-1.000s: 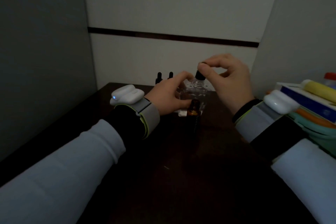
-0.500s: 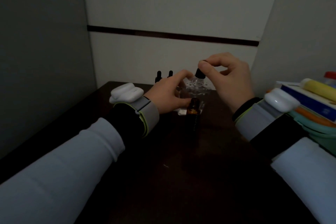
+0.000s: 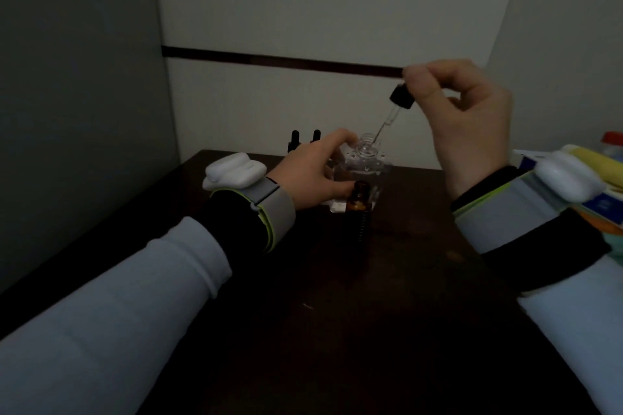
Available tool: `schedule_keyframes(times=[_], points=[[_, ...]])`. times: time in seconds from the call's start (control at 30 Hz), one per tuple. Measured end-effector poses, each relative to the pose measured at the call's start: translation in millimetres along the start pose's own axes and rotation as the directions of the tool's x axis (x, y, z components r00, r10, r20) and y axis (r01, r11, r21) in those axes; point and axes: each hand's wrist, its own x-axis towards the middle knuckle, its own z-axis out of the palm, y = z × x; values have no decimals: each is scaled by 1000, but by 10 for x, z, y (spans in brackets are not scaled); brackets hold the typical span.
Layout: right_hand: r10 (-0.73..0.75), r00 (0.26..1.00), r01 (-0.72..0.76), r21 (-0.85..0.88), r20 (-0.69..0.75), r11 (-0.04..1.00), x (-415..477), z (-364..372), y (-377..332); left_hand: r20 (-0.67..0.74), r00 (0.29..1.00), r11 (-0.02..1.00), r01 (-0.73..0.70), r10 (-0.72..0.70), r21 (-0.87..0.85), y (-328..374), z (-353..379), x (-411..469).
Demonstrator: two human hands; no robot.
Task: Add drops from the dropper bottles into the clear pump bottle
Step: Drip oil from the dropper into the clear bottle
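Observation:
The clear pump bottle point(image 3: 365, 163) stands uncapped near the back of the dark table, its open neck facing up. My left hand point(image 3: 315, 175) grips its left side. An open amber dropper bottle point(image 3: 358, 204) stands just in front of it. My right hand point(image 3: 468, 118) pinches the black bulb of a dropper point(image 3: 397, 104) above and right of the clear bottle. The glass pipette slants down-left, its tip at the clear bottle's mouth. Two more dropper bottles point(image 3: 305, 138), with black tops, stand behind my left hand, mostly hidden.
The dark wooden table point(image 3: 337, 313) sits in a corner, with walls at the left and back. At the right edge lies a stack of books and coloured items point(image 3: 590, 185). A small white piece point(image 3: 333, 207) lies beside the amber bottle.
My right hand has risen up and to the right, drawing the dropper out of the clear bottle until only its tip is at the mouth. My left hand stays on the bottle.

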Motion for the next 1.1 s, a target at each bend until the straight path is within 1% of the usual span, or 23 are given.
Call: schedule_keyframes(times=[0.13, 0.27, 0.4, 0.73, 0.87, 0.93, 1.03, 1.1], points=[[35, 993, -29, -53, 113, 998, -60, 40, 39, 0, 1000, 1000, 0, 0, -2, -6, 2, 2], [61, 984, -51, -64, 167, 997, -90, 64, 89, -6, 1000, 1000, -4, 4, -4, -2, 8, 2], [60, 972, -39, -97, 227, 995, -131, 85, 109, -3, 1000, 1000, -6, 6, -13, 11, 2, -7], [101, 959, -79, -90, 266, 993, -136, 73, 111, -1, 1000, 1000, -4, 4, -23, 24, -2, -17], [87, 955, -59, -106, 284, 993, -141, 71, 112, -4, 1000, 1000, -2, 2, -2, 23, -3, -13], [66, 969, -44, -97, 239, 994, -128, 76, 108, -8, 1000, 1000, -7, 7, 0, 20, -2, -11], [-3, 999, 5, -44, 53, 999, -76, 49, 89, -9, 1000, 1000, -10, 10, 5, 16, -3, -8], [-49, 997, 47, -41, -53, 998, -53, 28, 80, -5, 1000, 1000, -7, 7, 1, 17, -4, -6]])
